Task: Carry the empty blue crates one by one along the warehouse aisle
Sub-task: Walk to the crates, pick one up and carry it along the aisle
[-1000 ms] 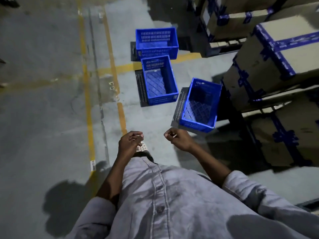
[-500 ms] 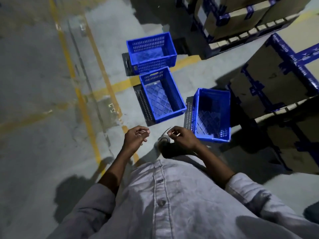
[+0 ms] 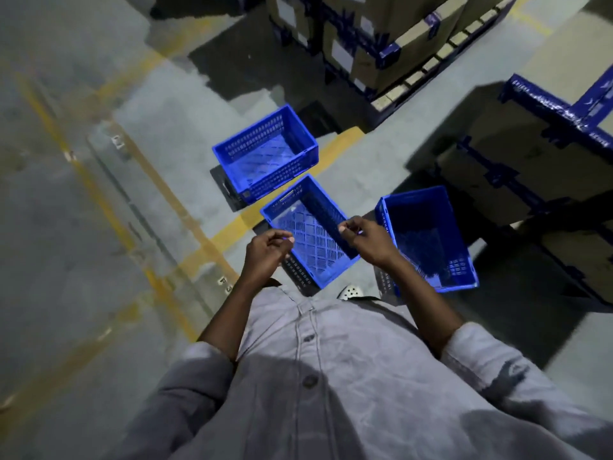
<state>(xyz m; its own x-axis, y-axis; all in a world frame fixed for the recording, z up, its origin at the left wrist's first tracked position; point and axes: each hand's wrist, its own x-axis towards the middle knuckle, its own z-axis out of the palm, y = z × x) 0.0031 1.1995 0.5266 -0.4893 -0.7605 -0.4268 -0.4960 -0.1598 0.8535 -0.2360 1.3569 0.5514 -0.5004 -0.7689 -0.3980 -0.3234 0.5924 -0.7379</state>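
The floor (image 3: 83, 247) is grey concrete, scuffed, with yellow lines (image 3: 99, 202) painted along the aisle and one crossing it. Cartons (image 3: 497, 161) bound with blue tape stand stacked to the right, and more of them (image 3: 401, 38) sit on pallets farther off. The light is dim and the stacks throw hard shadows.

Three blue crates stand upright on the floor ahead of the person, open tops up. The far crate (image 3: 265, 154) lies crosswise, its long axis running left to right and rising toward the right. The middle crate (image 3: 308, 227) lies just beside the far one's near long wall, its long axis pointing away from the person and leaning left, and it sits over the crossing yellow line. The right crate (image 3: 428, 237) stands apart from the middle one, close to the cartons, its long axis also pointing away. Its inside is in shadow, though it looks empty like the other two.

The left hand (image 3: 265, 250) and right hand (image 3: 368, 240) are raised in front of a grey shirt (image 3: 331, 376), over the middle crate. Each has its fingers curled in to the thumb with nothing in them, and neither seems to touch the crate. A shoe (image 3: 351, 291) shows between the middle and right crates.
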